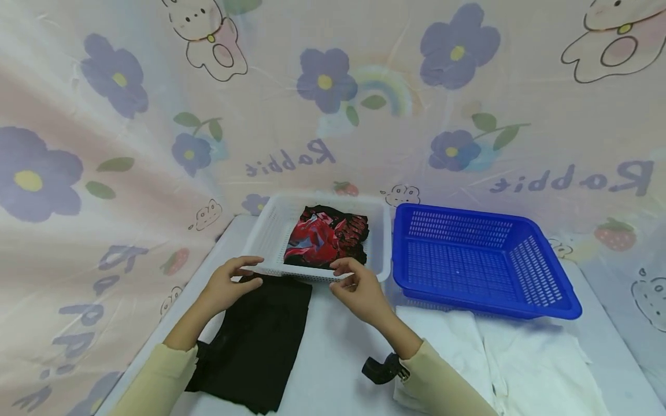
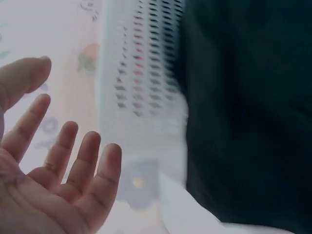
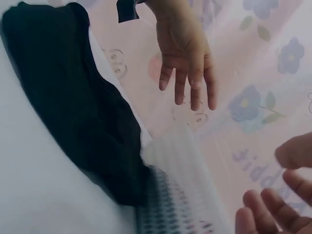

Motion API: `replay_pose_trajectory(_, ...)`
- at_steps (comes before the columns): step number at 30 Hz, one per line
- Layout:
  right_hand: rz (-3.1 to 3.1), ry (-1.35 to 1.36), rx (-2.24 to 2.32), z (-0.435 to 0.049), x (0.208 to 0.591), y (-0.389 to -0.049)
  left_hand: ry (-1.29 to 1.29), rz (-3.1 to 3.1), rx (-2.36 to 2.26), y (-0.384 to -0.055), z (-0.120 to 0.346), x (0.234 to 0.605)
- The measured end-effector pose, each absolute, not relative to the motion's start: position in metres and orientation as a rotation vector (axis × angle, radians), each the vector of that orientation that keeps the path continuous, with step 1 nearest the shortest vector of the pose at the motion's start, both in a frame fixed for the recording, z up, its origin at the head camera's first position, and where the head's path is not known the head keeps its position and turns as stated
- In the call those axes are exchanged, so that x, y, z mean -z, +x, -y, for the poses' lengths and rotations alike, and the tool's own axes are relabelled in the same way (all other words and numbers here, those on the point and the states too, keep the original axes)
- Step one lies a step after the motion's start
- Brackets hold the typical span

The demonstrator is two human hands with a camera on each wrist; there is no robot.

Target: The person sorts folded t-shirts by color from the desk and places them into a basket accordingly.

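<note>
A folded red-and-black patterned garment (image 1: 325, 237) lies inside the white plastic basket (image 1: 386, 245) at the back of the table. My left hand (image 1: 229, 287) hovers by the basket's front left corner, over the far end of a black folded garment (image 1: 265, 341). In the left wrist view its fingers (image 2: 108, 165) are spread and loosely bent, holding nothing. Near the basket's front rim, to the right, is my right hand (image 1: 361, 293), its fingers relaxed and nothing between them. Whether either hand touches the rim is hard to tell.
A blue basket (image 1: 564, 292) stands right of the white one, with nothing in it. White folded cloth (image 1: 541, 358) lies in front of it, partly behind my right sleeve. A printed curtain (image 1: 364, 133) hangs at the back and left of the table (image 1: 333, 352).
</note>
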State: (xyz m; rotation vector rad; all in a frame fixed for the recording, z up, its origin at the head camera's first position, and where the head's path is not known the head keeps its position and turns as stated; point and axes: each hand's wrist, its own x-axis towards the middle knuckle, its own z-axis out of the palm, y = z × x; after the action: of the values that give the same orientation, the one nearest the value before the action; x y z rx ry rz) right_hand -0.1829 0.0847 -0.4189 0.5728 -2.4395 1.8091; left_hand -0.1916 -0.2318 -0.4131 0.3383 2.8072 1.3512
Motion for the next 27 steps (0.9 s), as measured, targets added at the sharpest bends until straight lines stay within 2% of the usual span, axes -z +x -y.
replay_pose_trajectory(11, 2.535, 0.605, -1.967, -0.061, 0.472, -0.157, 0.062, -2.698, -1.253, -0.159, 0.280, 0.461)
replay_pose_trajectory(27, 2.694, 0.503, -1.912, -0.025, 0.506, -0.141, -0.102, -2.596, -1.264, -0.150, 0.278, 0.480)
